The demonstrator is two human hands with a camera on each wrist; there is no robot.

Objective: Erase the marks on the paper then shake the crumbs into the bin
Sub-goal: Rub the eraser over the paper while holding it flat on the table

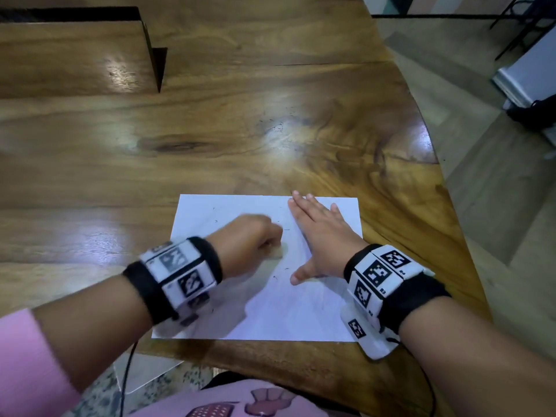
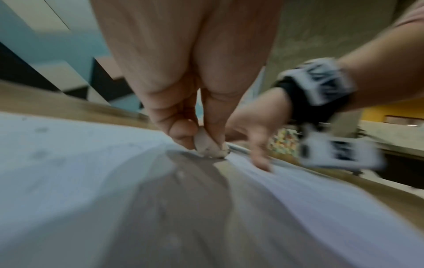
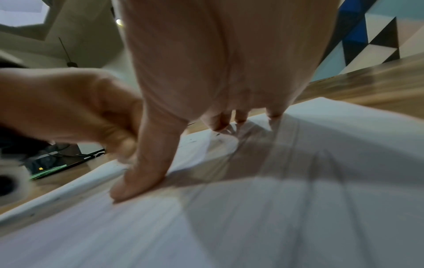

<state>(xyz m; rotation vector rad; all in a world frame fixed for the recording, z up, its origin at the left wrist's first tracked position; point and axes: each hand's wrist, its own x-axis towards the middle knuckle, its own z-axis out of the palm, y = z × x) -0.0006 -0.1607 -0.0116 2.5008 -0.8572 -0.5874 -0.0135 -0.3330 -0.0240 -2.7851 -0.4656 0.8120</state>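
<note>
I see the paper lying flat near the worktop front edge. My left hand is curled, pinching the eraser with its tip down on the sheet (blurred in every view). My right hand is spread flat, fingers straight, pressing the paper's right half. Small dark crumbs dot the sheet.

white paper flat, eraser touching it
</note>
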